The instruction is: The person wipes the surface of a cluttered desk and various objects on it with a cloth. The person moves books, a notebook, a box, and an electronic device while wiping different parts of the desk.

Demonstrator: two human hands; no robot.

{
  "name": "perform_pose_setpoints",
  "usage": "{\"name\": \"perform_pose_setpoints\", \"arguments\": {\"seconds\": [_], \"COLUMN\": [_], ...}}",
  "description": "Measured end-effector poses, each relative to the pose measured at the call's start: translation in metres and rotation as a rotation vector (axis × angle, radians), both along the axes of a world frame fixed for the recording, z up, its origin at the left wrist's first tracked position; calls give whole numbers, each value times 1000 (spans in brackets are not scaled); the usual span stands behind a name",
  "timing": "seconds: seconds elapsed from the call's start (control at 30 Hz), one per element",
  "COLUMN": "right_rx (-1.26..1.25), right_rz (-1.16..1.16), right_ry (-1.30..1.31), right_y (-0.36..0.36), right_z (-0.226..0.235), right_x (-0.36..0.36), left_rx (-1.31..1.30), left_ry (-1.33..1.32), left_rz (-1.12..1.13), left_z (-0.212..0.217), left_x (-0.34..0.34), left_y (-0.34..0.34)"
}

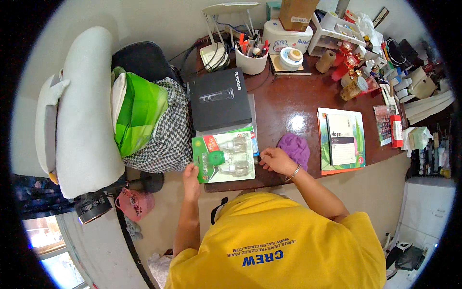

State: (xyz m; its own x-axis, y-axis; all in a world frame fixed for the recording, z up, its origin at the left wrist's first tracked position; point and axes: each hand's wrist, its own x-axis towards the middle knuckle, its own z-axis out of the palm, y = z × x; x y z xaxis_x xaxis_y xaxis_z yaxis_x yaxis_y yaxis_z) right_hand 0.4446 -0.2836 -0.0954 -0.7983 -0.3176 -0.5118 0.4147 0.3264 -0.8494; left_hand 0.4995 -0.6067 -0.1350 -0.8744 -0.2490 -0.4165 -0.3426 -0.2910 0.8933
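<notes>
A green and white blister pack (pixel 226 156) with clear moulded bulges and a green centre lies tilted near the desk's front edge, partly over a stack of flat things. My left hand (pixel 191 177) is closed on its lower left edge, the thumb on the card. My right hand (pixel 277 161) is just past the pack's right edge, with its fingers curled inward. What those fingers hold, if anything, is too small to make out. Right behind that hand sits a crumpled purple cloth (pixel 295 148), partly covered by it. A black box (pixel 220 99) lies beyond the pack.
On the dark red desk (pixel 281 108) are notebooks (pixel 342 139) at right and a white pen cup (pixel 251 61) at the back. Bottles (pixel 353 89) crowd the far right. Left of the desk stand a green bag (pixel 139 113) and a white rolled cushion (pixel 89 111).
</notes>
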Motion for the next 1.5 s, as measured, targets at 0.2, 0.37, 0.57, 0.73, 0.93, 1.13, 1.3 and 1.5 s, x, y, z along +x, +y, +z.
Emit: {"name": "perform_pose_setpoints", "arguments": {"seconds": [0.2,0.37,0.57,0.73,0.93,1.13,1.3,1.5], "right_rx": [-107,-134,-212,-57,-84,-180,-579,-480], "right_rz": [276,308,310,392,131,-98,-294,-46], "right_ry": [-118,95,-64,128,-144,-274,-477,45], "right_y": [-15,-27,-33,-10,23,23,5,-30], "right_z": [5,-5,-2,-1,9,-6,-17,-73], "right_x": [29,37,34,21,1,-25,-37,-28], "left_rx": [80,85,129,46,46,5,10,-38], "left_ry": [-40,-43,-91,-30,6,-39,-20,-118], "left_rz": [164,188,268,236,137,149,51,-39], "left_z": [-6,16,19,19,24,0,15,35], "left_x": [33,61,74,56,1,-16,-25,-38], "left_y": [-13,-25,-11,17,53,56,53,23]}}
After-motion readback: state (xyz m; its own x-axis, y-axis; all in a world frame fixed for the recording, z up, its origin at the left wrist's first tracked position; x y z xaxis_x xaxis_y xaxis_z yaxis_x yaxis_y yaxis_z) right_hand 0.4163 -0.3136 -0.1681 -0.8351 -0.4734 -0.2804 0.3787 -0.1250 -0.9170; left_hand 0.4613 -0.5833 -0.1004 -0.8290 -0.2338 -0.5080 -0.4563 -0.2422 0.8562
